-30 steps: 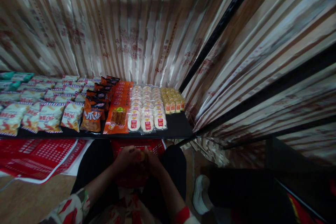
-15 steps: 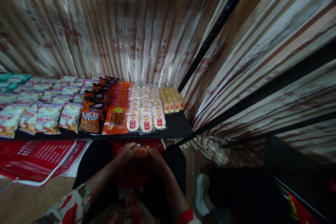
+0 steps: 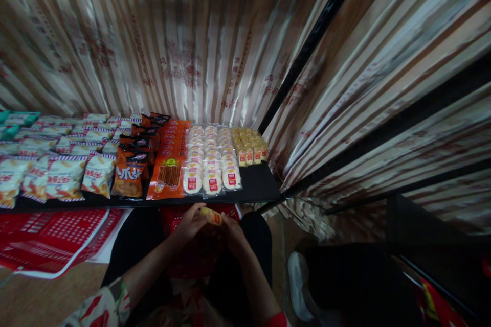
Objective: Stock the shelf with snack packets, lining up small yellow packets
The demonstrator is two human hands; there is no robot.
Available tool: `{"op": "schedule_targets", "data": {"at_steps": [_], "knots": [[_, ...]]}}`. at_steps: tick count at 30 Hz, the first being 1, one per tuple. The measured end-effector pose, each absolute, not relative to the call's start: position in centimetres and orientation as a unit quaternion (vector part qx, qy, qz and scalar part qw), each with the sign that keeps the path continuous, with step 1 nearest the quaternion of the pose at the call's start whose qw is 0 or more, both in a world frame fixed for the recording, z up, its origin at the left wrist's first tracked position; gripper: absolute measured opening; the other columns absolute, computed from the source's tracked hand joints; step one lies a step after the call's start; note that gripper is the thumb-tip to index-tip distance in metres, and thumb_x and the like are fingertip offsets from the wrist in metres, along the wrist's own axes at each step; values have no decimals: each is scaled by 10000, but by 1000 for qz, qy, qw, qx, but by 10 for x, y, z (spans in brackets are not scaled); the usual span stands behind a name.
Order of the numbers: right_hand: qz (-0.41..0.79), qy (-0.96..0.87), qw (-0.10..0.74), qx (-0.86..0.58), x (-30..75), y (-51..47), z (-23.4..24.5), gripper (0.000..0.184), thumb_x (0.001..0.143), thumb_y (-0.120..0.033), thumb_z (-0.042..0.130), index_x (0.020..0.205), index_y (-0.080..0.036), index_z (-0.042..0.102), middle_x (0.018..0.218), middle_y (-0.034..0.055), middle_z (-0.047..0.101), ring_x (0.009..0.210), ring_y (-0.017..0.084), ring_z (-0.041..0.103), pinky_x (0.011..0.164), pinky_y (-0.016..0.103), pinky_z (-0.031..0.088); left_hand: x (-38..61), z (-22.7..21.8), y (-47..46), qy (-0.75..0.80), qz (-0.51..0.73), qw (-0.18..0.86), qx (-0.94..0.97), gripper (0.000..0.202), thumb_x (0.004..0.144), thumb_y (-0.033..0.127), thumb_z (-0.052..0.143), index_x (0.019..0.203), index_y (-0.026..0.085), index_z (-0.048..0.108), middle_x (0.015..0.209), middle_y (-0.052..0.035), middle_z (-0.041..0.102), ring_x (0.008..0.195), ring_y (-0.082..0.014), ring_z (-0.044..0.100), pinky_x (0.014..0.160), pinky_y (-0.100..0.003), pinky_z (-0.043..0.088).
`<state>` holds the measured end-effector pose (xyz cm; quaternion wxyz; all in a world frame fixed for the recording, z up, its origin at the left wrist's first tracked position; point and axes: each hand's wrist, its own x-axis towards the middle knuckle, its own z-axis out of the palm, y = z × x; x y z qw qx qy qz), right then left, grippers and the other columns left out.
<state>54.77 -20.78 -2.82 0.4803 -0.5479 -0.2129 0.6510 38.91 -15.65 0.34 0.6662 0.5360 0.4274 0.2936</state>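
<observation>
Between my two hands is a small yellow snack packet [image 3: 211,216] with a red label, held over a red basket [image 3: 174,214] at my lap. My left hand [image 3: 191,222] is closed on its left end. The fingers of my right hand [image 3: 232,231] pinch its right end. Similar yellow packets [image 3: 250,147] stand in rows at the right of the black shelf [image 3: 261,184]. Beside them lie rows of round white crackers [image 3: 212,168] in clear wrap, then flat orange packs [image 3: 168,163] of brown sticks.
Orange-brown snack bags [image 3: 129,171] and white snack bags [image 3: 65,176] fill the shelf's left. A red plastic basket [image 3: 65,235] lies under it. Pleated curtains [image 3: 184,36] hang behind, crossed by a black metal post [image 3: 307,56]. Another person's white shoe [image 3: 299,283] is at the right.
The yellow packet has been raised slightly and tilted, so more of its label shows. Both hands stay on it. The view has shifted a little.
</observation>
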Motion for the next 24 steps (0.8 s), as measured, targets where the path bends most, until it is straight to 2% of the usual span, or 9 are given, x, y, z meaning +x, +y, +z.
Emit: {"op": "schedule_targets", "data": {"at_steps": [2, 6, 9, 12, 16, 21, 24], "knots": [[618, -226, 484, -577, 549, -208, -28, 475, 701, -611, 600, 785, -144, 628, 676, 46, 656, 581, 147, 601, 482, 236, 432, 392, 5, -156, 429, 295, 667, 533, 555, 647, 451, 616, 1087, 136, 495, 970, -94, 645, 899, -227, 613, 776, -325, 478], [546, -269, 503, -614, 552, -207, -26, 453, 635, -595, 657, 792, -170, 650, 797, 50, 683, 763, 189, 622, 669, 292, 493, 396, 7, -154, 445, 302, 645, 543, 491, 654, 434, 607, 1032, 133, 524, 944, -88, 645, 883, -221, 609, 778, -322, 477], [479, -342, 501, -634, 554, -205, -25, 388, 686, -548, 619, 846, -197, 652, 835, 49, 690, 791, 204, 626, 747, 328, 491, 398, 11, -152, 463, 292, 618, 565, 411, 690, 401, 574, 1011, 145, 543, 899, -62, 644, 832, -195, 601, 744, -299, 474], [357, -418, 480, -684, 554, -206, -20, 283, 772, -461, 549, 898, -228, 647, 913, 50, 692, 846, 203, 626, 808, 337, 478, 400, 16, -149, 470, 266, 591, 599, 373, 709, 379, 539, 1007, 155, 552, 831, -30, 626, 761, -170, 580, 685, -271, 461], [243, -519, 445, -688, 553, -208, -4, 245, 848, -359, 456, 884, -239, 667, 909, 59, 691, 868, 195, 611, 836, 333, 455, 408, 24, -146, 461, 248, 581, 623, 317, 718, 349, 513, 970, 163, 560, 751, 3, 598, 652, -138, 554, 614, -243, 443], [204, -565, 456, -657, 556, -211, 13, 241, 871, -319, 467, 975, -242, 670, 950, 61, 689, 903, 193, 609, 845, 323, 449, 419, 34, -140, 474, 234, 563, 635, 315, 735, 346, 481, 975, 167, 577, 642, 32, 562, 560, -125, 531, 583, -242, 421], [218, -581, 439, -650, 562, -213, 18, 262, 837, -336, 543, 1055, -244, 654, 1025, 62, 676, 969, 203, 600, 883, 336, 449, 423, 38, -136, 469, 238, 542, 656, 296, 733, 336, 475, 948, 172, 596, 666, 25, 571, 582, -125, 527, 585, -235, 411]]}}
